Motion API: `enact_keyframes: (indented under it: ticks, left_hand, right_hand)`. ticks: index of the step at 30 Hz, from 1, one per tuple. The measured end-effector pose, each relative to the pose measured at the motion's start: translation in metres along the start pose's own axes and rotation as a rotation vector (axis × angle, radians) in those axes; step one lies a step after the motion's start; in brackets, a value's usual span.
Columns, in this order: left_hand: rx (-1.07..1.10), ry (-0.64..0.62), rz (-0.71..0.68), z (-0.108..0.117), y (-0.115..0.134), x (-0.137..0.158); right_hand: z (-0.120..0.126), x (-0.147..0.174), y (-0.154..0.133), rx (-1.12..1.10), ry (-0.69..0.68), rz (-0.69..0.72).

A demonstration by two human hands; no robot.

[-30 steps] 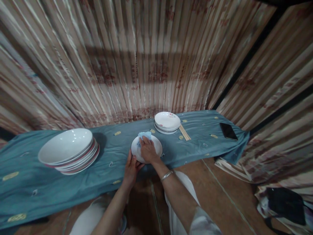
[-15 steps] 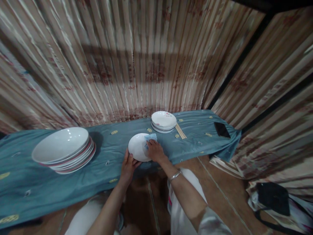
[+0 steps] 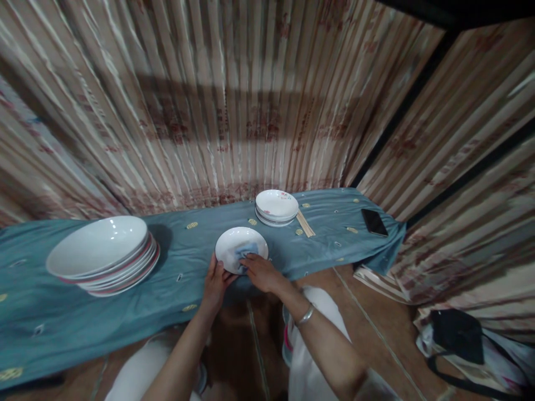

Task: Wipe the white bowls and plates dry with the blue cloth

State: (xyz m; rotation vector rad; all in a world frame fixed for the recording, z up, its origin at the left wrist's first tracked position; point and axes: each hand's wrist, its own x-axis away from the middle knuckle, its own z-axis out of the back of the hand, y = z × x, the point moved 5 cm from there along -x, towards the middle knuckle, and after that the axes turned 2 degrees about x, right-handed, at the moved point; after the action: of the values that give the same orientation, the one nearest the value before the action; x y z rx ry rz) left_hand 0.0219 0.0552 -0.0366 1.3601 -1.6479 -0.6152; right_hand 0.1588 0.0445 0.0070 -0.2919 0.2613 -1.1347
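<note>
A white plate (image 3: 228, 241) is held at the front edge of the table, its inside facing up. My left hand (image 3: 215, 284) grips its near left rim, thumb over the edge and fingers partly hidden underneath. Pressed on the inside of the plate is a light blue cloth (image 3: 247, 249), with the closed fingers of my right hand (image 3: 262, 272) on it. Just behind the plate stands a small stack of white plates (image 3: 276, 205) with a red floral print on the top one. Beside that stack lies a bundle of chopsticks (image 3: 305, 223).
On the left stands a taller stack of large white dishes (image 3: 102, 250) with red rims. A black phone (image 3: 374, 222) lies at the right end of the blue tablecloth (image 3: 175, 298). Pleated curtains (image 3: 251, 111) hang behind. A black bag (image 3: 456, 336) sits at the lower right.
My right hand has moved the cloth from the plate's far right rim down and left to its middle. My left hand keeps its hold on the rim. The view has shifted slightly.
</note>
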Motion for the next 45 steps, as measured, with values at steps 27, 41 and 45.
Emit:
enact_keyframes:
  ticks: [27,41,45]
  left_hand:
    - [0.043,-0.019,0.016,0.002,-0.003,-0.001]
    - [0.027,0.001,0.015,0.003,-0.004,-0.003]
    - [0.031,0.007,0.010,0.005,-0.006,-0.005]
  right_hand:
    - [0.000,-0.045,0.017,0.140,0.063,-0.141]
    - [0.014,0.003,0.021,-0.017,-0.064,-0.108]
    - [0.015,0.005,0.008,-0.158,-0.070,-0.014]
